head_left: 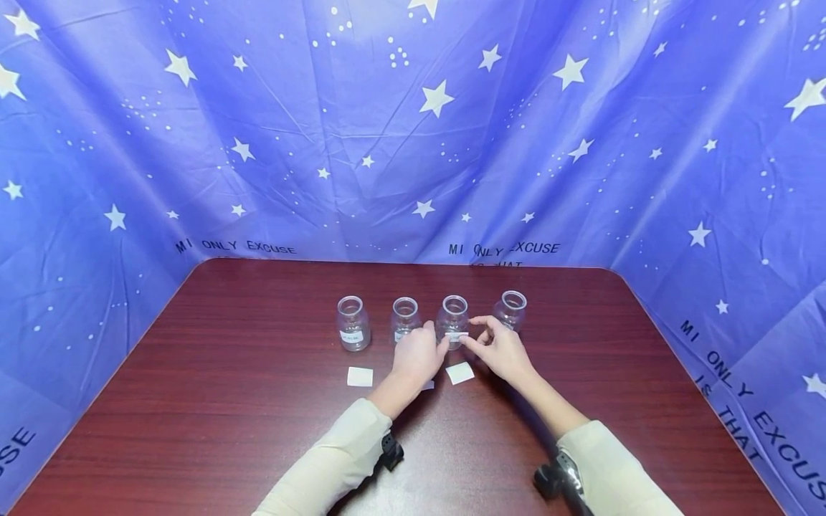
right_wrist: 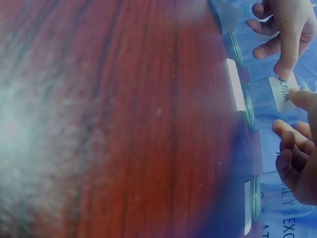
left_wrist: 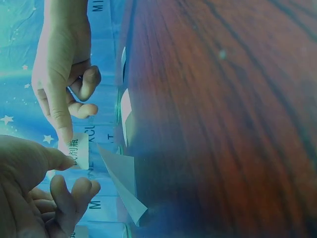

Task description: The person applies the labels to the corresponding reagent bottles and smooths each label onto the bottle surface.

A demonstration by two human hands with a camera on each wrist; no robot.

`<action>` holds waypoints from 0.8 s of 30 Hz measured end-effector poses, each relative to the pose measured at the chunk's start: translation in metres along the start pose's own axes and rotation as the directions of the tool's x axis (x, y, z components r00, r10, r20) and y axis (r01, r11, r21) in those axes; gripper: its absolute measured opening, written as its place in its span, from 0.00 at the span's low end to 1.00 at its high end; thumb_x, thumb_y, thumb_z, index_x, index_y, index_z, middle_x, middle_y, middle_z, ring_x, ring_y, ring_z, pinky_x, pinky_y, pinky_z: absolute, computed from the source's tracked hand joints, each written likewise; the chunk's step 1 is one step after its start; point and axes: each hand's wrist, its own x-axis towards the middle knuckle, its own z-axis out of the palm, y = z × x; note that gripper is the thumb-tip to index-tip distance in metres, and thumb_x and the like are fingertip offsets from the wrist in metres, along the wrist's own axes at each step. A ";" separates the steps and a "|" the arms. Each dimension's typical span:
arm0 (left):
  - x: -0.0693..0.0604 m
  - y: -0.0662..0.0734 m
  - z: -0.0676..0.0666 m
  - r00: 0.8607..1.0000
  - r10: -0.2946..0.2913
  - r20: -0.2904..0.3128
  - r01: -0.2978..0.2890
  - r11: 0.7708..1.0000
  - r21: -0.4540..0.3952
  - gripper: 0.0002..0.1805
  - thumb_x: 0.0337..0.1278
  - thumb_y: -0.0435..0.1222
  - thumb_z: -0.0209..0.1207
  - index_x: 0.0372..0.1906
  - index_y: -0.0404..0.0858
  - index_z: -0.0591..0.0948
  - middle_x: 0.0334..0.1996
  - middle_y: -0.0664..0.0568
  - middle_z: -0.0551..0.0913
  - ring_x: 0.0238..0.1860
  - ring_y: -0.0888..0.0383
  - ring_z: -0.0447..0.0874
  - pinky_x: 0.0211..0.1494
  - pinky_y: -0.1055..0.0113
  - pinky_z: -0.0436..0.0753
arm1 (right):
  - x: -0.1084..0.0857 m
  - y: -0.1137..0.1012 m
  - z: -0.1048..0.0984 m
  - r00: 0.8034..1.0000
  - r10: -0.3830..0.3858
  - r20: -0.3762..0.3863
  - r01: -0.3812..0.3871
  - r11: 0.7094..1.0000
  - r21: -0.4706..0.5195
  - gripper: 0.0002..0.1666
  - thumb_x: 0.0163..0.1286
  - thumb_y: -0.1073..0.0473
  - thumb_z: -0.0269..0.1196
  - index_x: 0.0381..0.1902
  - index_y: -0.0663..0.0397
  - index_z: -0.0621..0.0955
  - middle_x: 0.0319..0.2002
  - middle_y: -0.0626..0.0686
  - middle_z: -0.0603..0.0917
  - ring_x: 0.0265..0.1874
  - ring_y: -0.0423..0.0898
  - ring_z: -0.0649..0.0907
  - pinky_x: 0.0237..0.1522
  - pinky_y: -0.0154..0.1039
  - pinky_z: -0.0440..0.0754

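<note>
On the left of the table (head_left: 271, 401), the first jar (head_left: 353, 324) stood upright with its front label (head_left: 352, 336), and a white slip (head_left: 360, 377) lay nearer the person. The second jar (head_left: 405, 320) stood just right of it, its own label (head_left: 399, 335) partly covered by the left hand (head_left: 416, 355); only a scrap of a second slip (head_left: 429, 385) showed beside the left wrist.

The work centred on the third jar (head_left: 454, 319), upright right of the second, with a printed label (right_wrist: 281, 91) across its front. The left hand's thumb pressed one side of that label; its other fingers were loosely bent, apart from the thumb, and gripped nothing. A creased third slip (head_left: 460, 373) lay on the near side of this jar.

From the right, the right hand (head_left: 505, 352) set its thumb on the label's other side, its fingers bent loosely with a gap from the thumb and no hold on anything. The step in hand looked like smoothing the label flat; the next move seemed to call for even outward pressure, with the jar kept from sliding.

Farthest right, the fourth jar (head_left: 513, 309) stood partly behind the right hand, another slip (right_wrist: 248, 208) near its base; whether it bore a label could not be told.
</note>
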 end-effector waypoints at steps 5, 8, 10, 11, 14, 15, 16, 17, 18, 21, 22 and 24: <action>0.003 -0.003 0.002 0.999 0.010 0.041 -0.006 0.995 -0.095 0.26 0.60 0.48 0.56 0.53 0.31 0.75 0.30 0.43 0.86 0.32 0.48 0.86 0.33 0.57 0.83 | 0.004 0.000 0.002 0.995 0.041 0.087 -0.042 0.999 0.012 0.36 0.57 0.48 0.68 0.59 0.60 0.72 0.19 0.49 0.81 0.13 0.37 0.73 0.21 0.32 0.73; 0.005 -0.004 0.003 0.998 0.020 0.066 -0.011 0.990 -0.139 0.27 0.61 0.47 0.55 0.56 0.31 0.73 0.34 0.41 0.86 0.36 0.48 0.86 0.37 0.57 0.83 | 0.006 -0.001 0.003 0.992 0.059 0.108 -0.061 0.998 0.014 0.37 0.58 0.47 0.67 0.60 0.61 0.71 0.19 0.49 0.81 0.13 0.38 0.74 0.20 0.32 0.73; 0.006 -0.004 0.003 0.996 0.021 0.083 -0.008 0.988 -0.157 0.27 0.62 0.47 0.54 0.57 0.31 0.73 0.37 0.40 0.86 0.38 0.47 0.86 0.39 0.57 0.83 | 0.006 -0.001 0.003 0.992 0.062 0.111 -0.065 0.998 0.026 0.36 0.59 0.47 0.66 0.59 0.63 0.72 0.18 0.51 0.82 0.13 0.39 0.74 0.19 0.32 0.72; 0.006 -0.004 0.003 0.996 0.021 0.086 -0.007 0.987 -0.158 0.27 0.62 0.47 0.54 0.57 0.31 0.73 0.38 0.40 0.85 0.39 0.47 0.86 0.40 0.57 0.83 | 0.007 -0.001 0.003 0.992 0.063 0.111 -0.068 0.997 0.040 0.36 0.59 0.48 0.66 0.59 0.64 0.72 0.19 0.52 0.82 0.13 0.40 0.75 0.18 0.33 0.72; 0.007 -0.004 0.003 0.996 0.017 0.091 -0.003 0.987 -0.158 0.27 0.63 0.47 0.53 0.57 0.31 0.74 0.42 0.39 0.85 0.41 0.47 0.85 0.42 0.57 0.83 | 0.007 0.000 0.001 0.990 0.069 0.122 -0.079 0.994 0.081 0.33 0.60 0.50 0.65 0.59 0.64 0.73 0.19 0.56 0.82 0.12 0.44 0.76 0.16 0.33 0.73; 0.007 -0.003 0.003 0.996 0.017 0.090 -0.002 0.988 -0.155 0.26 0.63 0.47 0.53 0.57 0.31 0.74 0.42 0.40 0.85 0.42 0.47 0.85 0.42 0.57 0.83 | 0.008 0.001 0.001 0.990 0.067 0.125 -0.079 0.992 0.095 0.33 0.61 0.51 0.65 0.59 0.64 0.73 0.18 0.57 0.82 0.12 0.45 0.76 0.16 0.33 0.72; 0.007 -0.003 0.003 0.996 0.016 0.088 -0.002 0.988 -0.152 0.26 0.63 0.47 0.53 0.57 0.31 0.74 0.42 0.40 0.85 0.42 0.48 0.85 0.42 0.57 0.83 | 0.008 0.003 0.001 0.989 0.059 0.132 -0.073 0.992 0.105 0.32 0.62 0.52 0.64 0.59 0.65 0.73 0.18 0.57 0.82 0.12 0.45 0.75 0.15 0.33 0.72; 0.007 -0.003 0.003 0.996 0.014 0.087 -0.001 0.989 -0.150 0.26 0.63 0.47 0.53 0.57 0.31 0.74 0.42 0.40 0.85 0.42 0.48 0.85 0.42 0.57 0.83 | 0.009 0.004 0.000 0.988 0.062 0.139 -0.079 0.990 0.117 0.31 0.62 0.52 0.64 0.59 0.64 0.73 0.18 0.57 0.82 0.11 0.44 0.75 0.15 0.33 0.72; 0.007 -0.003 0.003 0.996 0.012 0.086 0.001 0.989 -0.148 0.26 0.63 0.47 0.53 0.57 0.31 0.74 0.42 0.40 0.85 0.42 0.48 0.85 0.43 0.57 0.83 | 0.009 0.005 0.000 0.987 0.057 0.148 -0.075 0.990 0.122 0.31 0.63 0.53 0.63 0.59 0.65 0.73 0.17 0.58 0.82 0.11 0.43 0.74 0.14 0.33 0.71; 0.007 -0.004 0.003 0.997 0.008 0.080 0.004 0.989 -0.145 0.26 0.63 0.47 0.53 0.57 0.32 0.74 0.41 0.41 0.85 0.42 0.48 0.85 0.42 0.57 0.83 | 0.010 0.007 -0.002 0.984 0.053 0.170 -0.080 0.984 0.158 0.29 0.66 0.53 0.60 0.60 0.64 0.72 0.17 0.59 0.82 0.09 0.40 0.70 0.13 0.33 0.70; 0.007 -0.004 0.003 0.997 0.007 0.078 0.004 0.990 -0.144 0.25 0.63 0.47 0.53 0.57 0.32 0.74 0.41 0.41 0.85 0.41 0.48 0.85 0.41 0.57 0.83 | 0.010 0.007 -0.002 0.982 0.054 0.180 -0.085 0.982 0.168 0.28 0.67 0.53 0.59 0.61 0.63 0.72 0.17 0.60 0.82 0.09 0.39 0.70 0.13 0.33 0.70; 0.007 -0.004 0.003 0.997 0.006 0.076 0.005 0.989 -0.145 0.25 0.63 0.47 0.53 0.57 0.32 0.74 0.41 0.41 0.85 0.41 0.48 0.85 0.41 0.57 0.83 | 0.010 0.008 -0.003 0.980 0.062 0.191 -0.098 0.977 0.187 0.27 0.68 0.53 0.58 0.61 0.61 0.72 0.18 0.61 0.82 0.08 0.38 0.69 0.12 0.33 0.69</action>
